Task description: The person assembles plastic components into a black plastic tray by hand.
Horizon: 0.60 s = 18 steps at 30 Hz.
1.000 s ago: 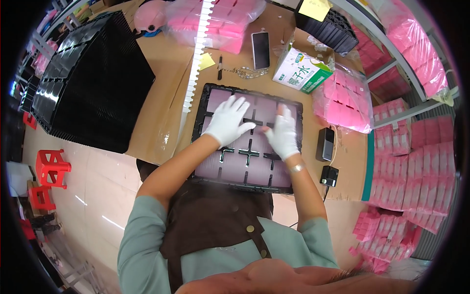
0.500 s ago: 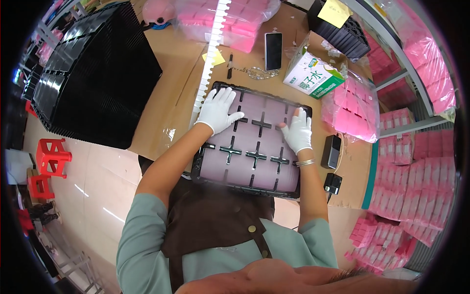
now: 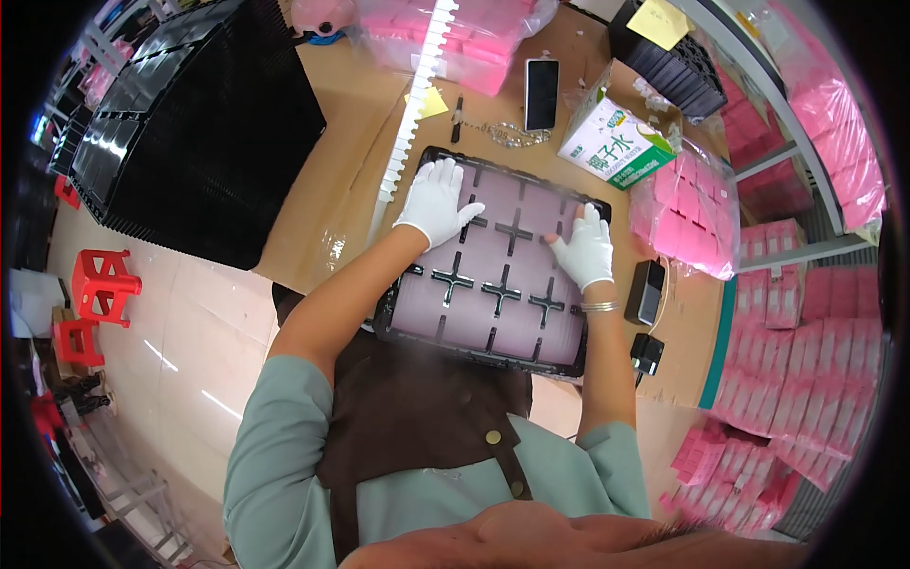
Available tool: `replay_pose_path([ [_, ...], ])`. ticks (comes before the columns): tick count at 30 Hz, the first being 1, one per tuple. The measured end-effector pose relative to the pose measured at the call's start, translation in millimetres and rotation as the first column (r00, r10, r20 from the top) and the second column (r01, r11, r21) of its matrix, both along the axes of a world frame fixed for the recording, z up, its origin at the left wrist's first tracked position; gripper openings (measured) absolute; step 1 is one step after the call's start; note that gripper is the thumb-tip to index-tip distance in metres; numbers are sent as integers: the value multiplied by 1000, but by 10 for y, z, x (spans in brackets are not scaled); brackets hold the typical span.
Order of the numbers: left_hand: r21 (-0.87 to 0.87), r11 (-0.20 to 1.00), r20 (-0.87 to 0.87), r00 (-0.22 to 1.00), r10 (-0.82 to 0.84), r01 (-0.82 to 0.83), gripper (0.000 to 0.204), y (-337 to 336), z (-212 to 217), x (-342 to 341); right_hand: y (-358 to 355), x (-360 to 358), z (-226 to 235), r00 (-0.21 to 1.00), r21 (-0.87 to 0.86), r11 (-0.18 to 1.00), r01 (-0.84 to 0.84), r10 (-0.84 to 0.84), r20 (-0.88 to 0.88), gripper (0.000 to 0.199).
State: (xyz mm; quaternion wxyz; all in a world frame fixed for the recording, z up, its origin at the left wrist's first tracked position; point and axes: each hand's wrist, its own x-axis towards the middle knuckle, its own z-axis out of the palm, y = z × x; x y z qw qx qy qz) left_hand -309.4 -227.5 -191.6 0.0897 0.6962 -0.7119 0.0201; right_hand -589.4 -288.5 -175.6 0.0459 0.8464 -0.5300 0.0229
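Item one: black tray (image 3: 479, 353), lying on the surface (image 3: 322, 199) directly in front of me, slightly askew. Black cross-shaped ribs divide it; mauve fill (image 3: 469, 318) shows in every section I can see.

My hands: two, white-gloved, apart, clamped on nothing that I can see. Left hand (image 3: 433, 204): spread flat over the tray's upper-left part. Right hand (image 3: 583, 248): at the tray's right rim, apparently touching, thumb out from the fingers.

Status, by my judgement: filling looks complete in the visible sections; handling is unfinished, both hands being at the tray. Sections under my left hand: cannot tell. What else is left: not shown.

Left of the tray: white toothed strip (image 3: 403, 156), just beside; tall stack of black trays (image 3: 209, 152), well apart.

Beyond the tray: yellow note (image 3: 428, 101), black pen (image 3: 458, 121), chain (image 3: 517, 136), phone (image 3: 541, 95).

Right of the tray: bagged pink blocks (image 3: 687, 209); black box (image 3: 646, 292); black adapter (image 3: 646, 354).
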Motion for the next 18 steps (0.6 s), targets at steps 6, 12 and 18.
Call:
replay_pose_path([
  [6,-44,960,-92,955,-281,278,72,738,131,214,457,-781,68,757,409,868,-281,-62,651,68],
  [12,74,786,-219,779,-588,614,57,1666,446,221,1628,-710,104,847,28,909,-416,377,374,52],
  [18,201,726,-223,752,-620,658,35,1856,470,505,1727,-1112,70,843,166,916,-364,248,477,47],
])
